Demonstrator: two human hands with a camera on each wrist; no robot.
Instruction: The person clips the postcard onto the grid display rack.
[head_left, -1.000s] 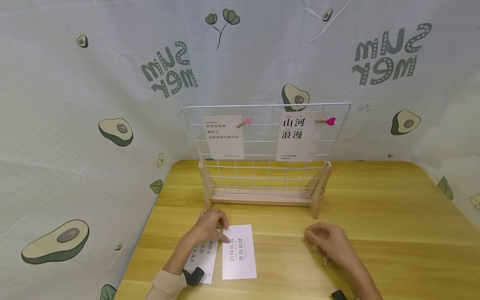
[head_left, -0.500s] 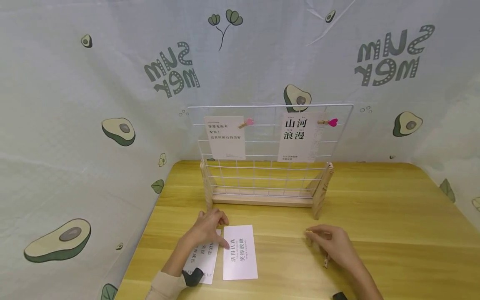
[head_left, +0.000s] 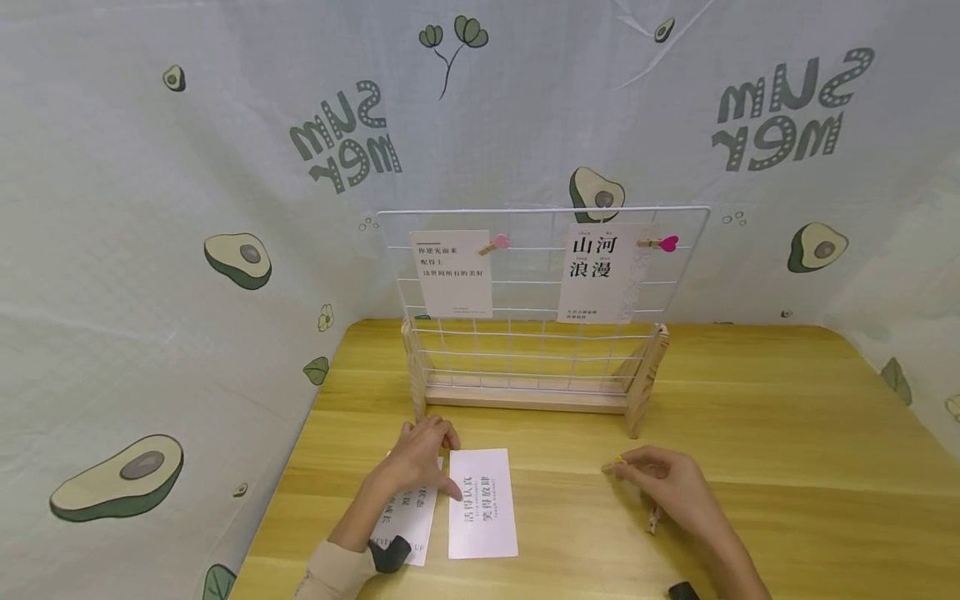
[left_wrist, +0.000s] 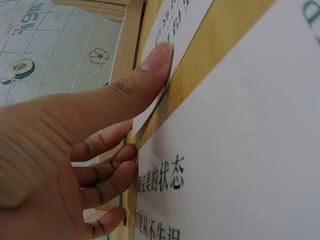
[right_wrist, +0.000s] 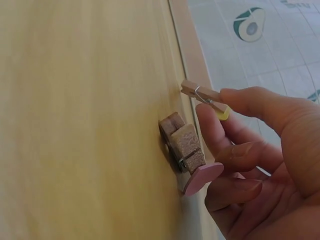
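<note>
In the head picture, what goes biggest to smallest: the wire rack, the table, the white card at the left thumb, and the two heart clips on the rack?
1. Table
2. Wire rack
3. White card
4. Light pink heart clip and dark pink heart clip: too alike to rank

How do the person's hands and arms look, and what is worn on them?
The left hand and right hand are bare: no gloves or rings show. A beige sleeve ends on the left forearm, a rounded black piece beside it. Near the right forearm, another black piece is cut off by the picture's edge; no sleeve is clear there.
</note>
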